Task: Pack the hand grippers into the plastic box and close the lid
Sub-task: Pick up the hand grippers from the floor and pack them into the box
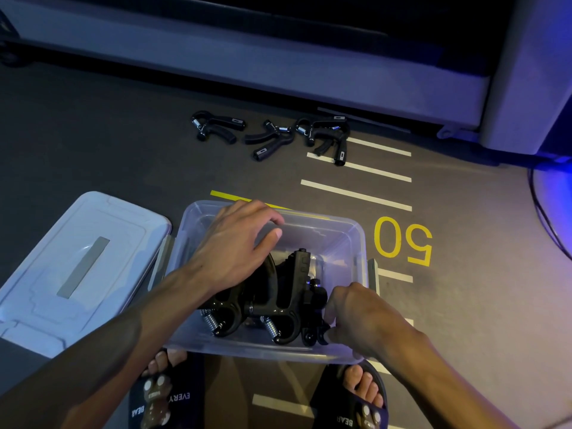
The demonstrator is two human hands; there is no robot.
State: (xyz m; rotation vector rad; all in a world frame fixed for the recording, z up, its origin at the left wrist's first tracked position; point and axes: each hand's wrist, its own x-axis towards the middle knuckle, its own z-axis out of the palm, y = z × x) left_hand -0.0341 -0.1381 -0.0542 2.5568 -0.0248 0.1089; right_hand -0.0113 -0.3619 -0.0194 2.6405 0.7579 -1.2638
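Hand grippers, packed [278, 292]: black, with curved handles and coiled steel springs at the near end; several stood side by side on the floor of the box, toward its near wall.
Hand grippers, loose [272, 134]: same black type; a row lay on the floor well beyond the box, near the base of a grey unit, the rightmost ones piled together across a white stripe.
Plastic box [353, 239]: clear, rectangular, rounded corners, open on top; it sat on the floor just ahead of the person's feet, with grey latch pieces at its left and right ends.
Lid [77, 267]: pale, ribbed, with a grey strip at its centre; it lay flat on the floor just beside the box's left end.
Left hand [235, 243]: reached into the box over the packed grippers, fingers bent and loosely spread; whether it gripped anything could not be told.
Right hand [356, 317]: at the box's near right corner, fingers pinched around the end of the rightmost packed gripper.
Obstruction: both forearms and hands covered parts of the packed grippers.
Sandals [353, 400]: black, lettered, worn on both feet, below the box.
Floor [108, 144]: dark grey, marked with white stripes and a yellow "50" right of the box.
Room: dim, bluish light; a cable ran at far right.
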